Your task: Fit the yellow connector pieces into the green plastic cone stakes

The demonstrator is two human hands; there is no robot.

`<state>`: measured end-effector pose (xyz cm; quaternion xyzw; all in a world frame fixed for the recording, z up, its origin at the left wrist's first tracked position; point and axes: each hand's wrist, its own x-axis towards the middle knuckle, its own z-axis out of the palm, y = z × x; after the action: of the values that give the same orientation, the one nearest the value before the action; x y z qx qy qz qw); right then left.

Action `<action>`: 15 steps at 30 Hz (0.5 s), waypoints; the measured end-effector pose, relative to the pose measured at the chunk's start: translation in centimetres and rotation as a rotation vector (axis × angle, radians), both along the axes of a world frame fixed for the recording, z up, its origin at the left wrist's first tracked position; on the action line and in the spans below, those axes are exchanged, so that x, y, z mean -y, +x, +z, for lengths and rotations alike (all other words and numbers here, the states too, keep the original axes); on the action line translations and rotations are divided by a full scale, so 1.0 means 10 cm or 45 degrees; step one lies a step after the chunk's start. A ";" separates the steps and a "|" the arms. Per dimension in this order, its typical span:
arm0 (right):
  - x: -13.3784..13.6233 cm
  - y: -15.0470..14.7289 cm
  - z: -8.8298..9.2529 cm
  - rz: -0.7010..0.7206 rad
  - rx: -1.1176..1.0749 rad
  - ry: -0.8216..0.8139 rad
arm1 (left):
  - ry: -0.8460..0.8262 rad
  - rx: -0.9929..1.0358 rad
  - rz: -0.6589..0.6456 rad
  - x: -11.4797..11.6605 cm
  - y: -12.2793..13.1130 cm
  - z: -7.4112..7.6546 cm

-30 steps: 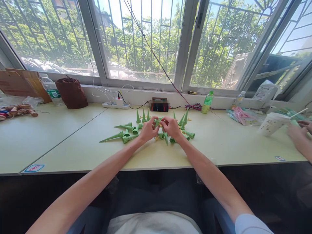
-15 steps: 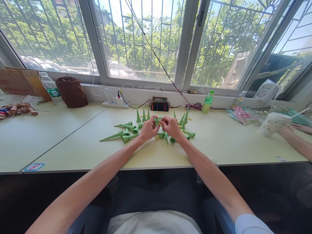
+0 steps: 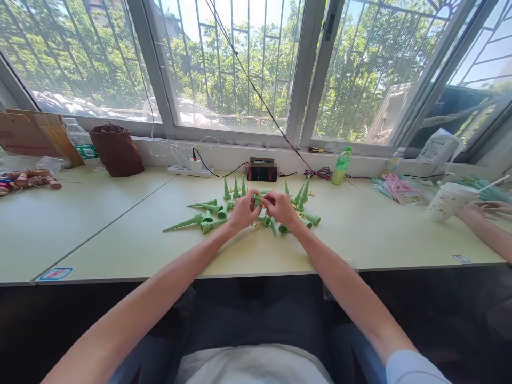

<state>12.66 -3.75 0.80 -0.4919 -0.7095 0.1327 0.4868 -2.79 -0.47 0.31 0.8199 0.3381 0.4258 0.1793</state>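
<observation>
My left hand [image 3: 243, 210] is closed on a green piece [image 3: 256, 200], whose body shows between its fingers and thumb. Touching the same spot from the right, my right hand [image 3: 280, 207] has its fingertips pinched; whatever small part they hold is hidden. Green cones lie around both hands: a long one [image 3: 184, 223] points left, and several stand upright, such as one [image 3: 226, 190] at the left and one [image 3: 304, 193] at the right. Small yellow parts [image 3: 257, 225] lie among them below my hands.
Behind the cones stands a phone [image 3: 262, 173]. A green bottle [image 3: 341, 166] is right of it, a power strip [image 3: 191, 169] left. A brown bag [image 3: 117, 150] sits far left. A white cup [image 3: 450, 202] stands at the right beside another person's hand [image 3: 494, 208].
My hands have barely moved; the right fingertips sit slightly differently against the green piece. At the far right, the other person's fingers have shifted.
</observation>
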 end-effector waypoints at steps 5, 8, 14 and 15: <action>0.03 -0.01 0.03 0.014 0.002 -0.016 | 0.006 -0.006 0.008 0.01 0.00 0.01; 0.03 -0.01 0.03 0.020 0.002 -0.010 | 0.003 -0.012 0.009 0.02 0.00 0.02; 0.00 0.00 0.01 0.005 0.032 0.009 | -0.002 -0.020 0.012 0.01 0.00 0.02; -0.01 0.00 0.01 0.000 0.038 0.009 | 0.001 -0.019 0.013 0.01 0.00 0.02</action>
<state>12.65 -3.70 0.92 -0.4921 -0.7172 0.1229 0.4778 -2.78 -0.57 0.48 0.8215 0.3433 0.4206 0.1743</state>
